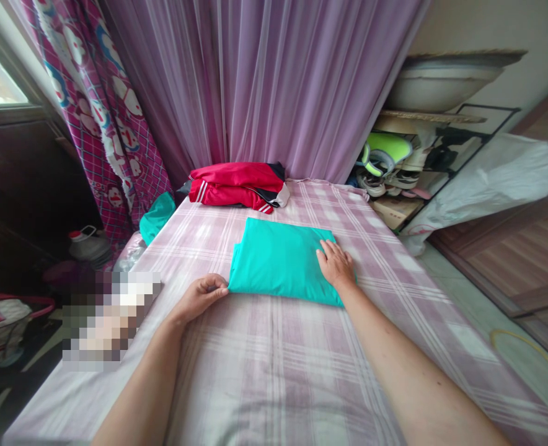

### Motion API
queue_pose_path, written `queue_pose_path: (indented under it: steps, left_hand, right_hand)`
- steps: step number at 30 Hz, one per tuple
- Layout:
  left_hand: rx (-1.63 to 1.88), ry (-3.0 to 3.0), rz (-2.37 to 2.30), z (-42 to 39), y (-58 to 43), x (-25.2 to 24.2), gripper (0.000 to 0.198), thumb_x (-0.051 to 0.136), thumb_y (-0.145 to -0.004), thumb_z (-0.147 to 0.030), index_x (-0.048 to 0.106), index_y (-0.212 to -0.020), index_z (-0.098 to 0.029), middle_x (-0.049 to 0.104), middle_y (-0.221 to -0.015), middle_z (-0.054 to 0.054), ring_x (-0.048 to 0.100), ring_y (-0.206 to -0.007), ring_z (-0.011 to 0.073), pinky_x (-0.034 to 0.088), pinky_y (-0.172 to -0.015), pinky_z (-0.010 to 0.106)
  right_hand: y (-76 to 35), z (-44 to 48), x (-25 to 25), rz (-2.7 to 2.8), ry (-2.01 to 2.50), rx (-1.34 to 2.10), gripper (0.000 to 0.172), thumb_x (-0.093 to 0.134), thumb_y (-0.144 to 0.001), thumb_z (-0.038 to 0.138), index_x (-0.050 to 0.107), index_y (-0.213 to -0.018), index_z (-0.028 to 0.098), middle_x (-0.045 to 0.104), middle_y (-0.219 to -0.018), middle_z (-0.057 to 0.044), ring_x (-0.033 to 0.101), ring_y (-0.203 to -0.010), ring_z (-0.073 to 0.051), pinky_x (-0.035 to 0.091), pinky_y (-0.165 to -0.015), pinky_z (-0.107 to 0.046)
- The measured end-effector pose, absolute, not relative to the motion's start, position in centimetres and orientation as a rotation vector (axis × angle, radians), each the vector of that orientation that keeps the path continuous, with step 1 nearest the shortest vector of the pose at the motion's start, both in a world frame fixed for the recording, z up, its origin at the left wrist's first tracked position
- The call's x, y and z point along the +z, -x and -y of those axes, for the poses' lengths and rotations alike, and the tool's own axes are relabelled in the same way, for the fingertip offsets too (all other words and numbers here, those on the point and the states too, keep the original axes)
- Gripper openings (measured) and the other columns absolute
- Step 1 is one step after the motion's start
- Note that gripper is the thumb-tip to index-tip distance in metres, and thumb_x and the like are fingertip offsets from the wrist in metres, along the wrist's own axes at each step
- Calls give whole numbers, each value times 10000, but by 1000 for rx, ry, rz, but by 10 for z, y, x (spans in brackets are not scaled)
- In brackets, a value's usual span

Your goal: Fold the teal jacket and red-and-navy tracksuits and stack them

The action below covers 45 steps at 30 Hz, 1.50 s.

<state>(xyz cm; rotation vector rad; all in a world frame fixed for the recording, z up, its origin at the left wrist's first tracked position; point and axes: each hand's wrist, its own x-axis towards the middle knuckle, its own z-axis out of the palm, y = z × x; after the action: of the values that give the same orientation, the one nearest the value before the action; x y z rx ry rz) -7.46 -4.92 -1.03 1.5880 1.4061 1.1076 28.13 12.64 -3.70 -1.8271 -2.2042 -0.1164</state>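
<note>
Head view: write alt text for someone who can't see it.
Two bare hands touch a folded teal cloth on a pink plaid bedsheet: the left hand meets its left edge, the right hand lies flat on its right side. A folded red garment lies beyond, before lilac curtains.

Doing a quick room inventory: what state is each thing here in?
teal cloth: folded, lying flat
left hand: curled, fingers at the cloth's edge
right hand: open, flat on the cloth
red garment: folded, at the bed's far end
plaid sheet: spread over the bed
curtain: hanging closed
</note>
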Motion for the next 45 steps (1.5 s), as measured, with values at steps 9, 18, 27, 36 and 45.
queue_pose_path:
  steps: [9, 18, 27, 36, 45]
  left_hand:
    - [1212, -1410, -1380, 54, 81, -8, 426, 699, -754, -620, 624, -720, -202, 675, -864, 32, 626, -873, 178, 505, -877, 338]
    - [1382, -1701, -1725, 32, 39, 22, 413, 504, -919, -569, 679, -968, -198, 726, -1104, 87, 653, -1081, 230, 488, -997, 396]
    - [536, -2343, -2063, -82, -60, 53, 560, 377, -986, -528, 513, -1435, -222, 450, -1547, 99, 301, -1481, 303, 158, -1222, 565]
    - [303, -1965, -2291, -83, -36, 3, 636, 252, -989, -580, 359, -1533, -269, 256, -1643, 36, 147, -1529, 313, 155, -1185, 661]
    - [308, -1957, -2331, -86, -36, 2, 621, 264, -990, -554, 370, -1530, -266, 282, -1636, 32, 163, -1524, 317, 180, -1182, 655]
  right_hand:
    - [-278, -123, -31, 2205, 1868, -94, 537, 262, -1015, 396, 475, -1474, 217, 440, -1552, -87, 388, -1409, -242, 309, -1125, -473]
    - [-274, -119, -27, 2182, 1865, -47, 539, 276, -1009, 380, 483, -1470, 191, 438, -1550, -105, 384, -1418, -250, 279, -1147, -489]
    - [-270, -114, -16, 2225, 1934, 53, 560, 226, -1023, 391, 405, -1519, 204, 366, -1596, -78, 311, -1460, -224, 239, -1171, -482]
    - [-232, -109, 27, 2220, 1781, 87, 540, 282, -1022, 392, 403, -1517, 215, 369, -1591, -109, 274, -1471, -269, 137, -1183, -583]
    - [-208, -143, 25, 2378, 1744, 251, 555, 247, -1021, 486, 399, -1520, 296, 356, -1605, -52, 246, -1486, -245, 118, -1201, -534]
